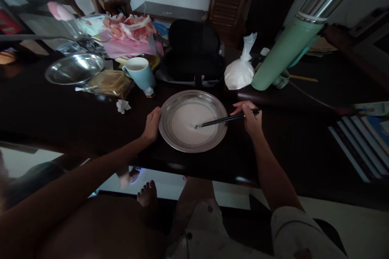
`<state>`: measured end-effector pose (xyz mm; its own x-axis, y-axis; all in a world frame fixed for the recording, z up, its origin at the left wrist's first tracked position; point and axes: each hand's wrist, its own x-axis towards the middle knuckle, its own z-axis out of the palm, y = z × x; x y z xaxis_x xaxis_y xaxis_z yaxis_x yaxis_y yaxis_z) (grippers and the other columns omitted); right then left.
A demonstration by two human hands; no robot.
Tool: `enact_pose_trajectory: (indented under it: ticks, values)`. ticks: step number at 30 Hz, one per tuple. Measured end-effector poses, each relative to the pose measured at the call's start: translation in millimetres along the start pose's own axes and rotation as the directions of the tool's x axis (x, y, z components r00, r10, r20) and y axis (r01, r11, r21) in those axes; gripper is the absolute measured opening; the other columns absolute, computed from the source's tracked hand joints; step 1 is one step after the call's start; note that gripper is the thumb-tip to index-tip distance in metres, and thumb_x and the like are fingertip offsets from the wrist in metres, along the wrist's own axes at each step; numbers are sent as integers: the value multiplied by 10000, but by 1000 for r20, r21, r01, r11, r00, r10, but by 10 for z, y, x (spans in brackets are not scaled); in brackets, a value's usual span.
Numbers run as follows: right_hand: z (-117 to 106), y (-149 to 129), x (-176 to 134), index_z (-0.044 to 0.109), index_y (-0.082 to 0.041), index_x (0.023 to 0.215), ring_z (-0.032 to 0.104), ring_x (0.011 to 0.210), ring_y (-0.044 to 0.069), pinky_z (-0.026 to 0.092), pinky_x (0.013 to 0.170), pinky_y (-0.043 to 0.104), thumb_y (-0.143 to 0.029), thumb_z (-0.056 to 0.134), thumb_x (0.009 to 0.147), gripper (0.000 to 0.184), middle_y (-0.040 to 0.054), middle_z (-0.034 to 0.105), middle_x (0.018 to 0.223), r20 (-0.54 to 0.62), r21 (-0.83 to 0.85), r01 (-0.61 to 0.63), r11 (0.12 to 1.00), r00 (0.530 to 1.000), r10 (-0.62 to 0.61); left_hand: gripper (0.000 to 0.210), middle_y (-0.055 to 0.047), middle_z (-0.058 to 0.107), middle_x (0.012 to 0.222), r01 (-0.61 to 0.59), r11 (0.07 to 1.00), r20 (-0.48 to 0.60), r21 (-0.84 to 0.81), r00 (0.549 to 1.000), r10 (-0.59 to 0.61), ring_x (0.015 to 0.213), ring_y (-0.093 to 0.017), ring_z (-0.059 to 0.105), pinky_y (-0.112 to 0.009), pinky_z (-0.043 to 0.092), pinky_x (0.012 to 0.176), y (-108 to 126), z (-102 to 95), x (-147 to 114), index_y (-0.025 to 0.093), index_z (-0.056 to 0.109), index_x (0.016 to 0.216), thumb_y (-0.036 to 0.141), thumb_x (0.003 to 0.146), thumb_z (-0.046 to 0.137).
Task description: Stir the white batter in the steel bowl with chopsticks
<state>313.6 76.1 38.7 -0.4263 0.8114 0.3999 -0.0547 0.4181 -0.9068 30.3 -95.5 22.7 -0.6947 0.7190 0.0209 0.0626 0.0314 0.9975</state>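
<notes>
**A:** What do we see at the centre?

**B:** We see a round metal plate [193, 121] lying flat on a dark tabletop [60, 109], close to its near edge. A pale, milky layer covers the plate's floor.

**A:** How do we hold our hands?

**B:** Our left hand [151, 124] rests against the plate's left rim. The forearm reaches in from the lower left, the wrist is nearly straight, and the fingers [156, 112] are curled together over the rim, thumb side toward the plate. Our right hand [251, 118] sits just beside the right rim, with its forearm rising from the lower right. Its fingers are bunched and pinch a pair of dark chopsticks [226, 119] near their upper end. The chopsticks slant leftward and down, and their tips sit in the pale layer near the plate's middle.

**A:** What else is on the tabletop?

**B:** Behind the plate stands a black bag [194, 52]. To its left is a light blue mug [140, 73], and farther left an empty metal bowl [75, 68]. To the right of the bag sits a knotted plastic bag of white powder [240, 71], and beside it a tall green flask [291, 40] with a steel cap. Striped papers [361, 141] lie at the far right.
</notes>
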Motion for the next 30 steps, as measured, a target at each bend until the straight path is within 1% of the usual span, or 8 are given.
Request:
enact_pose_trajectory:
  ticks: [5,7,11,13,17,23,28,30]
  values:
    - [37,-28,-20,761,-239,960,744,798,206,580,823,382,-542,592,919,349,25,777,789,155,-42,1,999,988,6,441,40,348,577,10,1000,3,1,1000,-10,549,-119,323,-251,313,494,-6,-6,6,209,403,554,413,860,646]
    - [27,-27,-12,762,-242,964,745,832,208,577,845,387,-532,603,915,334,27,783,819,116,-54,9,998,993,-3,437,41,342,577,1,1000,2,11,1000,-1,548,-119,323,-250,316,495,-13,-9,9,209,397,553,396,872,630]
    - [-2,2,1,749,-243,908,710,647,173,565,691,334,-506,568,945,322,-4,736,666,-2,8,13,1000,1000,-13,436,36,348,577,-14,1000,3,23,1000,14,564,-124,327,-239,322,493,-20,-11,7,209,390,555,382,890,607]
    - [7,9,-7,752,-242,899,698,619,166,556,672,326,-507,560,950,331,-9,726,639,36,22,21,1000,999,-21,444,33,345,576,-11,1000,5,10,1000,11,566,-125,318,-239,315,486,-19,-9,6,210,393,554,403,879,627]
    - [26,-7,-19,770,-243,958,727,789,196,559,803,362,-513,591,933,325,17,778,766,154,-51,43,998,987,-35,470,34,333,577,-10,1000,14,-5,1000,10,560,-121,303,-247,303,483,-18,-9,12,209,395,548,448,850,665]
    - [-2,3,-4,758,-244,914,692,621,168,546,678,329,-505,571,946,322,-13,730,644,19,26,43,999,999,-43,485,38,340,578,-53,998,35,25,998,52,565,-121,314,-251,312,497,-72,-32,37,210,394,552,497,855,640]
    - [45,-17,-27,763,-252,974,733,760,191,566,774,357,-505,594,934,307,6,776,755,158,-19,21,1000,987,-18,474,42,322,578,-62,998,39,-5,997,62,558,-119,298,-252,283,476,-104,-35,46,218,386,560,516,813,653]
    - [34,-25,-20,763,-250,976,741,825,205,567,819,376,-510,602,927,309,19,787,809,141,-54,39,998,989,-31,475,43,323,576,-60,998,42,-8,997,60,559,-119,292,-254,275,478,-94,-31,41,219,389,563,537,788,660]
